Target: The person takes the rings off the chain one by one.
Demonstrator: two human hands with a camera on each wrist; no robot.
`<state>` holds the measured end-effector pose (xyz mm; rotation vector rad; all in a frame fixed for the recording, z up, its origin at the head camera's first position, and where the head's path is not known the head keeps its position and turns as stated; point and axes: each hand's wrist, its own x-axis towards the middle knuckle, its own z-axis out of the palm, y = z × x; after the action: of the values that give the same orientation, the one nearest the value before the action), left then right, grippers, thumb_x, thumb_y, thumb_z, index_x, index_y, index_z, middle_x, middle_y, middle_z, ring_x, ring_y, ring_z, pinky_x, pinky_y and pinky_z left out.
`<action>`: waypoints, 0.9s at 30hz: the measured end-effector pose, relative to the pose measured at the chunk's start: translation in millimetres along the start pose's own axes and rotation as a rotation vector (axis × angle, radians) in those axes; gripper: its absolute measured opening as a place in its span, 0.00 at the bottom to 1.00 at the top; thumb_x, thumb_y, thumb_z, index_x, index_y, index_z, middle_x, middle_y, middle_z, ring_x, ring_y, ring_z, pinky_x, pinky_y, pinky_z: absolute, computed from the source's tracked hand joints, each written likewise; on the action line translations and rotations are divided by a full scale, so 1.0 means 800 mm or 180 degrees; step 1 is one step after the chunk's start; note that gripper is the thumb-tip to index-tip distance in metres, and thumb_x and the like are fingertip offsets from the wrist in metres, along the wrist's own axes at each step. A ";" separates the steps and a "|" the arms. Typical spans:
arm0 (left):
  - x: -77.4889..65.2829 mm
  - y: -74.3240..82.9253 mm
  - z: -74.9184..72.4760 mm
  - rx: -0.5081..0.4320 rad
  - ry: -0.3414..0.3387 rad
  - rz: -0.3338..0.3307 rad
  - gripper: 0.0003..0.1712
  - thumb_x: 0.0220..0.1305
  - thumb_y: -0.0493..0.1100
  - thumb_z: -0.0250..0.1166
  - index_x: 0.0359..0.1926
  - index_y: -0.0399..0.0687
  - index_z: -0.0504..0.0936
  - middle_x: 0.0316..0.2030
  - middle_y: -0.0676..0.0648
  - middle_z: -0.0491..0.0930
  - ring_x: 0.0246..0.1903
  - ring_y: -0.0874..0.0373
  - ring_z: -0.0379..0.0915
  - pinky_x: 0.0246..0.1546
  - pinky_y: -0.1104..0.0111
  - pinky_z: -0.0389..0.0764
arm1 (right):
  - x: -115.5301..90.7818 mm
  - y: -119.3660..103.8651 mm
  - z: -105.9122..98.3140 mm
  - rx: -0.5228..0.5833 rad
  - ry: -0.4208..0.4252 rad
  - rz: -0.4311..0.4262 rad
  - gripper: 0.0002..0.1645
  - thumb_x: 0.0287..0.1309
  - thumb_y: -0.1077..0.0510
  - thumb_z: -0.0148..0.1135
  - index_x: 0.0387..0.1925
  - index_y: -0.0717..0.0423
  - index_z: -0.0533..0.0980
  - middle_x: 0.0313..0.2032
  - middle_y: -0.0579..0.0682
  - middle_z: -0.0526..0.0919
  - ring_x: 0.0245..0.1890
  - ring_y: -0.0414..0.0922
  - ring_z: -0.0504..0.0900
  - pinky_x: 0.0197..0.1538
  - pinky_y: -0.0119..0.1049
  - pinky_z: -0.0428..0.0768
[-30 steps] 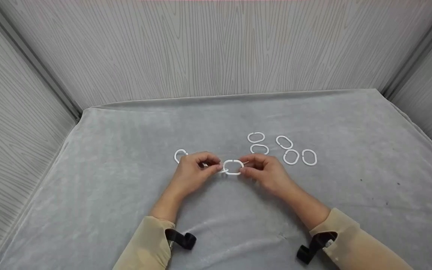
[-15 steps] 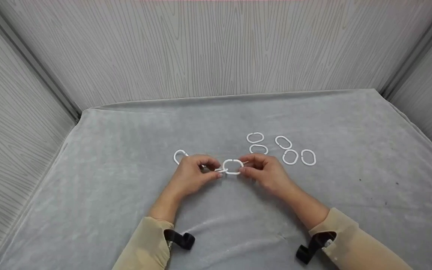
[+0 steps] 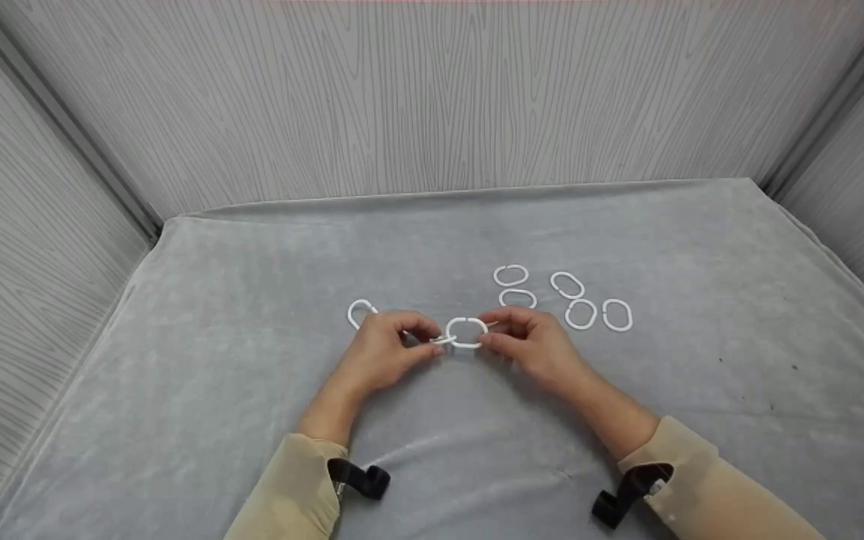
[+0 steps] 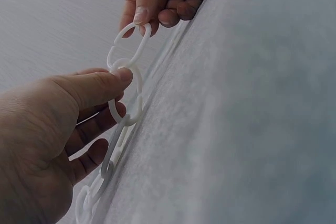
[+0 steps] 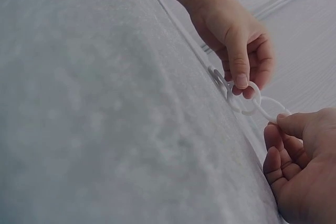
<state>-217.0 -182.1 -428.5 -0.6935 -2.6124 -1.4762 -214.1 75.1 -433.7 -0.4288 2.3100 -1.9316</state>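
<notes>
Both hands hold parts of a white plastic chain of oval split links. My right hand (image 3: 541,345) pinches the end link (image 3: 466,346) at its right side, between thumb and fingers. This link has a small gap in its upper side and passes through the neighbouring link (image 4: 139,85). My left hand (image 4: 52,108) pinches that neighbouring link between thumb and index finger, the other fingers loosely bent. Further linked ovals (image 4: 108,150) trail down below the left fingers toward the cloth. One chain link (image 3: 350,313) shows past the left knuckles in the head view; others are hidden behind the hand.
Several loose white links lie on the grey cloth (image 3: 252,420) beyond the right hand, among them one link (image 3: 495,274) farther back and another link (image 3: 631,315) at the far right. Wood-grain panels (image 3: 432,97) stand behind and at both sides of the table.
My left thumb and fingers have shifted slightly, and more of the neighbouring link shows between them. The right hand keeps its pinch on the end link, almost still.
</notes>
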 end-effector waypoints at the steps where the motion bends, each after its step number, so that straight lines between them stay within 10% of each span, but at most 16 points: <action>1: 0.000 0.000 0.000 0.0006 -0.0004 -0.0003 0.08 0.59 0.37 0.80 0.39 0.45 0.92 0.34 0.51 0.89 0.34 0.61 0.80 0.38 0.69 0.77 | 0.000 0.000 0.000 0.0006 0.0000 0.0004 0.18 0.63 0.67 0.73 0.53 0.69 0.83 0.33 0.52 0.88 0.28 0.39 0.80 0.32 0.29 0.76; 27: 0.000 -0.001 0.001 0.0047 0.0203 0.0080 0.04 0.61 0.36 0.79 0.36 0.47 0.92 0.33 0.53 0.88 0.34 0.57 0.82 0.36 0.68 0.79 | -0.001 -0.001 -0.001 0.0027 -0.0009 -0.0028 0.18 0.63 0.68 0.73 0.53 0.70 0.83 0.33 0.53 0.88 0.30 0.39 0.82 0.35 0.30 0.77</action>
<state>-217.1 -182.1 -429.9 -0.6639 -2.5554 -1.4460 -213.3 76.0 -433.2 -0.4416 2.3011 -1.9428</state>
